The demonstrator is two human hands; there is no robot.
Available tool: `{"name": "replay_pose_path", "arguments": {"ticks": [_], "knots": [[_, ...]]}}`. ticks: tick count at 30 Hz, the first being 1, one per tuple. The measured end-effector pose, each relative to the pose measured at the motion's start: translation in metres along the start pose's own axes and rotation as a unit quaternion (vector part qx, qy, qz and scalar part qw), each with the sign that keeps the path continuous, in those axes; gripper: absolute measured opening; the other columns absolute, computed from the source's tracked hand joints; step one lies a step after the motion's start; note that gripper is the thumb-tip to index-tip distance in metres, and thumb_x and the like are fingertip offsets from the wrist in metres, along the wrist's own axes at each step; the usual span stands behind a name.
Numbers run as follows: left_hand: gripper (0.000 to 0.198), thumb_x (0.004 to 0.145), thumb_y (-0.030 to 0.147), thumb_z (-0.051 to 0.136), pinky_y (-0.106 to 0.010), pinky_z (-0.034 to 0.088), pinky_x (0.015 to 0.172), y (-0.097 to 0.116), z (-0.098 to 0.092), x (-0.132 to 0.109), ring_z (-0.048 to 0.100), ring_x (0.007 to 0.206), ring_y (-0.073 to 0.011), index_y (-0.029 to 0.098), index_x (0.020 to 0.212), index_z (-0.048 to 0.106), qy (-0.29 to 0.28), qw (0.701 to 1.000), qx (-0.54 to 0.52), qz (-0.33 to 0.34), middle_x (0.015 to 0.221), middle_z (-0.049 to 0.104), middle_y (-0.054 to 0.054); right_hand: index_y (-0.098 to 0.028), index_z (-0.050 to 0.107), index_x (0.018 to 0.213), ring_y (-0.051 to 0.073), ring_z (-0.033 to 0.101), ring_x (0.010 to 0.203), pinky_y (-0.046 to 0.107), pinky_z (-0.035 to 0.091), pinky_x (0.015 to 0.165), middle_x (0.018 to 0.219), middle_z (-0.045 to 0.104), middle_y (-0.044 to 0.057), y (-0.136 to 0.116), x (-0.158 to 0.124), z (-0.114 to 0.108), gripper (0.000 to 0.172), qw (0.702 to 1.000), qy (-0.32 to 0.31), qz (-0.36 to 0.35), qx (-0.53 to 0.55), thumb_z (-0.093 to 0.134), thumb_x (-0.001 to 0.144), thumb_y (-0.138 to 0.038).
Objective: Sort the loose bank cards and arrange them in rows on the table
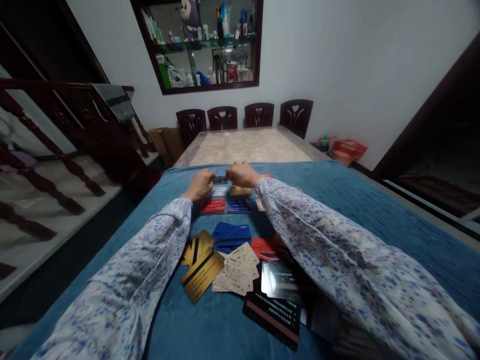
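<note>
My left hand has its fingers curled together at the left end of a black card. At the card's other end, my right hand is closed too, its fingertips pinched on the edge. Nearer me, a pale card and a red card lie in the same column. Beside them are a gold card and a dark blue card. Another red card shows past my right wrist. My right hand and sleeve hide part of this layout.
Closer to me lie fanned heaps: gold cards, blue cards, beige cards, orange-red cards and black cards. My right sleeve covers some. A blue cloth covers the table's near part; chairs stand behind.
</note>
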State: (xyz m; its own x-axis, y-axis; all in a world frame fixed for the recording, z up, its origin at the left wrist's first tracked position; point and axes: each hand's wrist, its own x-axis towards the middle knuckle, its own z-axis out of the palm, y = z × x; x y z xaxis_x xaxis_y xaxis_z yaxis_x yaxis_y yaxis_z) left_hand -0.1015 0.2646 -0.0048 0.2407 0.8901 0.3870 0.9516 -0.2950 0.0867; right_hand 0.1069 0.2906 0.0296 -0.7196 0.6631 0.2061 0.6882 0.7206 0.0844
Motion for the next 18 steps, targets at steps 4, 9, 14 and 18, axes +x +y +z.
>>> {"name": "replay_pose_path", "arguments": {"ticks": [4,9,14,18], "knots": [[0.029,0.093,0.016,0.048,-0.034,0.053,0.091,0.011,-0.005,-0.012,0.066,0.098,-0.0235,0.017,0.098,0.076,0.007,1.0,-0.003,-0.002,0.101,0.072,-0.011,-0.022,0.076,0.11,0.03,0.059,0.118,0.04,0.038,0.09,0.121,0.075,0.013,-0.005,-0.014,-0.006,0.032,1.0,0.003,-0.006,-0.001,0.047,0.097,-0.021],[0.026,0.093,0.015,0.05,-0.035,0.053,0.091,0.022,-0.007,-0.025,0.065,0.098,-0.0247,0.016,0.098,0.075,0.01,1.0,-0.012,0.004,0.101,0.071,-0.012,-0.022,0.076,0.109,0.029,0.058,0.116,0.039,0.035,0.087,0.12,0.075,0.012,-0.011,-0.032,-0.01,0.031,1.0,0.009,-0.01,0.0,0.046,0.098,-0.022],[0.024,0.094,0.019,0.051,-0.036,0.053,0.09,0.032,-0.007,-0.039,0.063,0.096,-0.0239,0.018,0.093,0.075,0.013,0.999,-0.033,0.013,0.097,0.07,-0.01,-0.022,0.076,0.106,0.029,0.058,0.113,0.037,0.033,0.083,0.116,0.076,0.012,-0.014,-0.049,-0.01,0.03,1.0,0.01,-0.017,0.004,0.047,0.098,-0.022],[0.023,0.092,0.017,0.051,-0.036,0.053,0.088,0.044,-0.011,-0.05,0.062,0.094,-0.0231,0.018,0.092,0.074,0.021,0.999,-0.04,0.022,0.094,0.069,-0.009,-0.021,0.076,0.107,0.028,0.057,0.112,0.037,0.032,0.082,0.118,0.075,0.013,-0.017,-0.061,-0.012,0.031,1.0,0.005,-0.017,0.002,0.046,0.099,-0.021]]}}
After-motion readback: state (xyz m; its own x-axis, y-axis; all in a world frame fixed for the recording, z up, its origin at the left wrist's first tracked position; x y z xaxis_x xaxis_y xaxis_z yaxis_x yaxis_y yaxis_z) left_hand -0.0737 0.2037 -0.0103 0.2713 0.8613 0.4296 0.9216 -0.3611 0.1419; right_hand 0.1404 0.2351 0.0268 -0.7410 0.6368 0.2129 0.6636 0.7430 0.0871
